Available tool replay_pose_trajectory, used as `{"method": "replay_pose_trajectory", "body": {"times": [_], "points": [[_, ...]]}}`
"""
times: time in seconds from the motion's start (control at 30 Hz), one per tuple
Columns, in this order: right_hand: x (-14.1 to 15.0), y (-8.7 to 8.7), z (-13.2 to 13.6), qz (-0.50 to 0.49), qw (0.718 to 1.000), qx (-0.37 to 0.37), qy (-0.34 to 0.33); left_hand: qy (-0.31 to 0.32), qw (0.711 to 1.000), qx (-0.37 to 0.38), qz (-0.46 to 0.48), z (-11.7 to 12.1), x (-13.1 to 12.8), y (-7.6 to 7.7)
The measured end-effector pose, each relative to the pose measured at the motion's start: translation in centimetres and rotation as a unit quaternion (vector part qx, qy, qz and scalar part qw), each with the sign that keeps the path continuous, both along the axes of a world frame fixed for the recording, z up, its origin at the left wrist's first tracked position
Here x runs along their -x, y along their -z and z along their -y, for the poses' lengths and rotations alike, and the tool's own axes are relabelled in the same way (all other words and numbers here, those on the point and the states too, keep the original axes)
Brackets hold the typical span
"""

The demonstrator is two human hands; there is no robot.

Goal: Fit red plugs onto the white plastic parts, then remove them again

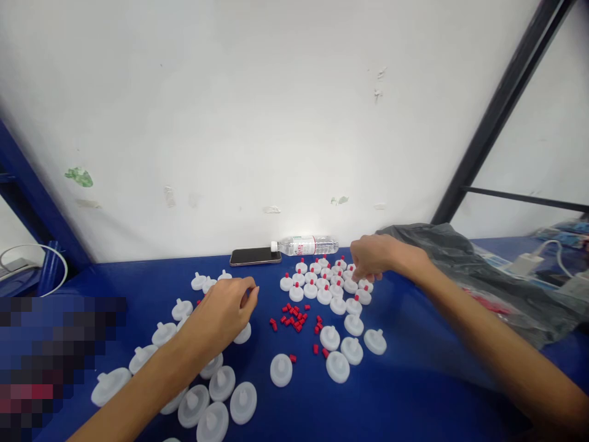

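My left hand [232, 302] hovers over the left group of round white plastic discs, each with a short central nozzle. Its fingers are curled in, and whatever they hold is hidden behind the hand. My right hand [369, 256] bends down at the right edge of a cluster of white discs with red caps [324, 294]; its fingers are pinched together, their tips partly hidden. Between the hands lies a loose pile of small red caps [294, 318]. Several uncapped white discs [352, 350] rest nearer me on the right, others [221, 383] around my left forearm.
A dark phone [255, 256] and a clear water bottle [306, 245] lie along the wall at the back of the blue table [294, 411]. Grey plastic sheeting [442, 264] covers the right side, near a black metal post [488, 123]. A blue post [41, 184] stands at left.
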State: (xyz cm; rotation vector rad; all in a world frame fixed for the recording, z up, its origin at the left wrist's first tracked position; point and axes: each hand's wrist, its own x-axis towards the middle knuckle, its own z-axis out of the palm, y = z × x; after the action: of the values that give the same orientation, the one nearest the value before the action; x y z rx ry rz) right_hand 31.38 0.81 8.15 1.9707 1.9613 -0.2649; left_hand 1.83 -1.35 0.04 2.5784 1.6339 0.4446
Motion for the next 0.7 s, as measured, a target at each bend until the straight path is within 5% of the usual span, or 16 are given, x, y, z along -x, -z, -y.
{"method": "replay_pose_trajectory", "body": {"times": [0.17,0.33,0.5,0.7], "points": [[1.6,0.0,1.1,-0.076,0.992,-0.040,-0.089,0.026,0.998,0.009,-0.055,1.0,0.1,-0.5],[3.6,2.7,1.7,-0.136,0.961,-0.052,-0.235,0.046,0.993,0.052,-0.092,1.3,0.5,-0.1],[4.9,5.6,1.3,-0.107,0.955,-0.093,-0.260,0.067,0.990,0.065,-0.109,1.4,1.3,0.4],[5.1,6.7,1.1,-0.102,0.946,-0.104,-0.289,0.073,0.990,0.047,-0.110,0.7,0.9,0.3]]}}
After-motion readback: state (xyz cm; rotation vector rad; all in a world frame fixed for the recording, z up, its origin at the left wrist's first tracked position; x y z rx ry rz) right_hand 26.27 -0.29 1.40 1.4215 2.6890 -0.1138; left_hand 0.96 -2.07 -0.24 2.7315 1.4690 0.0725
